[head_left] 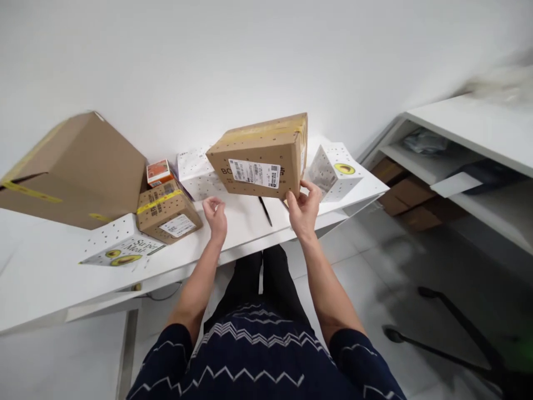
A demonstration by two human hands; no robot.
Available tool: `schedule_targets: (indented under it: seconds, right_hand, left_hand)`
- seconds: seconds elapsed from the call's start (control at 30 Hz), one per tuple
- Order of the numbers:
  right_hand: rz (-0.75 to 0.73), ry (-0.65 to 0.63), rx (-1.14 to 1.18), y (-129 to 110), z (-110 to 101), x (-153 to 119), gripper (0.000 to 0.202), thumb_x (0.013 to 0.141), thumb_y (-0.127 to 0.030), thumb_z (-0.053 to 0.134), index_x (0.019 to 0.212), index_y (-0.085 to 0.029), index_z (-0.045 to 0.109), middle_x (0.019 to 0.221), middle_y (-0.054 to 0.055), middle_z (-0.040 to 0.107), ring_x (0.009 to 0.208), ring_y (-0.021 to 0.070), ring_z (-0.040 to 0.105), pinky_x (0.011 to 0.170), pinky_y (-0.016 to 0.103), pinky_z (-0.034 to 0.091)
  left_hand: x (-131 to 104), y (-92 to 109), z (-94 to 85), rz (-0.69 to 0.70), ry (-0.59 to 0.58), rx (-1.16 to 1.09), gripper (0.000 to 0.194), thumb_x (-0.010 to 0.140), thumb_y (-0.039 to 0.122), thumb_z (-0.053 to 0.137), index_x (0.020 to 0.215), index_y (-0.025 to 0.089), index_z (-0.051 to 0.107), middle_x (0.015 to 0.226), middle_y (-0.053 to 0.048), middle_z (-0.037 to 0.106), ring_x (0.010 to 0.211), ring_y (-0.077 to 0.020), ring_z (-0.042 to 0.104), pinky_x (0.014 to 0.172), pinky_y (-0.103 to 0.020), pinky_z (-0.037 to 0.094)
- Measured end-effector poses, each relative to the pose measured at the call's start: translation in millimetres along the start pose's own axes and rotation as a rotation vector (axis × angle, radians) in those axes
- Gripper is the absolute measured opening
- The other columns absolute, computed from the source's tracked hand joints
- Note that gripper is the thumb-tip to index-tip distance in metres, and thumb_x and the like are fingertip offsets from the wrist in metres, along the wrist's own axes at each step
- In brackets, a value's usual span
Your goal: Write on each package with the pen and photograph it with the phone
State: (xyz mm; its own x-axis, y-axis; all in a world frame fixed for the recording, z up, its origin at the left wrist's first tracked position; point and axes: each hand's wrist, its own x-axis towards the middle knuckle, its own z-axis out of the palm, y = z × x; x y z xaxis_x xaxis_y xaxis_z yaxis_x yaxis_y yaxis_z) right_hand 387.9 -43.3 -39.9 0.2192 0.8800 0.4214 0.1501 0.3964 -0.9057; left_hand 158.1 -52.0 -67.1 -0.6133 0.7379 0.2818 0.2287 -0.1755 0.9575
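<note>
My right hand (305,210) grips a brown cardboard box (258,161) at its lower right corner. The box is tilted above the table, its white shipping label turned towards me and yellow tape along its top. Apart from that box, my left hand (215,219) hovers over the table's front with fingers loosely curled and nothing visible in them. Nearest to it on the left is a smaller brown carton (169,214) with a label and yellow tape. A black pen (265,211) lies on the white table (245,222) between my hands.
At left stand a large brown box (91,172) and a white avocado-print box (125,244). Behind the carton are an orange box (160,171) and a white dotted box (195,169). Another avocado box (335,172) stands right. Beyond are a shelf unit (470,133) and a chair base (453,333).
</note>
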Motion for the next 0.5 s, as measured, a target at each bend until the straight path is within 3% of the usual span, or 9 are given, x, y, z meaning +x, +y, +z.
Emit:
schedule_targets:
  seconds: [0.03,0.1,0.17,0.23,0.3,0.37,0.43,0.5]
  right_hand:
    - [-0.037,0.027,-0.028,4,-1,5,0.048,0.089,-0.045,0.056,0.132,-0.027,0.048,0.132,0.01,0.041,0.125,0.0238,0.048,0.096,0.042,0.054]
    - [-0.105,0.058,-0.058,9,-3,13,0.048,0.089,-0.043,0.056,0.134,-0.026,0.051,0.128,0.01,0.043,0.122,0.0233,0.05,0.096,0.042,0.054]
    - [-0.124,0.059,-0.059,11,-7,17,0.049,0.089,-0.043,0.057,0.135,-0.027,0.052,0.127,0.01,0.043,0.12,0.023,0.052,0.095,0.042,0.055]
    - [-0.114,0.086,-0.04,6,-13,15,0.049,0.089,-0.043,0.057,0.135,-0.028,0.054,0.129,0.009,0.043,0.12,0.0232,0.053,0.094,0.042,0.055]
    - [-0.081,0.14,0.005,-5,-21,10,0.048,0.088,-0.045,0.059,0.134,-0.029,0.056,0.13,0.008,0.044,0.12,0.0227,0.054,0.093,0.041,0.056]
    - [-0.008,0.162,0.087,-19,-28,0,0.045,0.088,-0.046,0.061,0.13,-0.03,0.059,0.129,0.007,0.049,0.111,0.0202,0.06,0.09,0.038,0.057]
    - [0.109,0.097,0.181,-31,-32,-12,0.04,0.088,-0.047,0.061,0.124,-0.029,0.063,0.117,0.004,0.059,0.091,0.0154,0.065,0.081,0.033,0.059]
    - [0.246,-0.035,0.254,-35,-30,-25,0.037,0.089,-0.05,0.061,0.117,-0.027,0.066,0.092,0.001,0.066,0.069,0.0117,0.063,0.069,0.029,0.058]
  left_hand:
    - [16,-2,4.6,-0.097,-0.005,-0.029,0.034,0.082,0.028,0.053,0.115,0.023,0.054,0.116,-0.01,0.062,0.103,-0.0185,0.063,0.09,-0.037,0.052]
    - [42,0,14.2,-0.178,-0.188,-0.091,0.046,0.077,0.023,0.049,0.123,0.025,0.053,0.124,-0.01,0.061,0.106,-0.0179,0.064,0.089,-0.036,0.052]
    - [54,9,23.5,-0.127,-0.412,-0.156,0.05,0.074,0.023,0.048,0.124,0.024,0.056,0.128,-0.01,0.062,0.109,-0.0195,0.063,0.091,-0.036,0.052]
    - [52,24,28.2,-0.031,-0.51,-0.212,0.05,0.074,0.024,0.049,0.123,0.023,0.059,0.129,-0.009,0.063,0.113,-0.0219,0.062,0.094,-0.038,0.052]
    - [39,45,22.5,0.068,-0.484,-0.22,0.05,0.078,0.027,0.052,0.127,0.024,0.059,0.129,-0.008,0.064,0.115,-0.0234,0.061,0.098,-0.039,0.05]
    - [19,70,3.5,0.217,-0.411,-0.128,0.048,0.085,0.033,0.054,0.132,0.025,0.058,0.128,-0.008,0.063,0.12,-0.0241,0.059,0.103,-0.04,0.048]
    - [-3,95,-25.9,0.394,-0.271,0.075,0.047,0.088,0.038,0.057,0.133,0.024,0.059,0.13,-0.009,0.059,0.123,-0.0242,0.056,0.107,-0.039,0.046]
    - [-24,112,-58.1,0.538,-0.138,0.23,0.047,0.09,0.04,0.056,0.135,0.025,0.058,0.13,-0.009,0.056,0.121,-0.0244,0.056,0.105,-0.04,0.047]
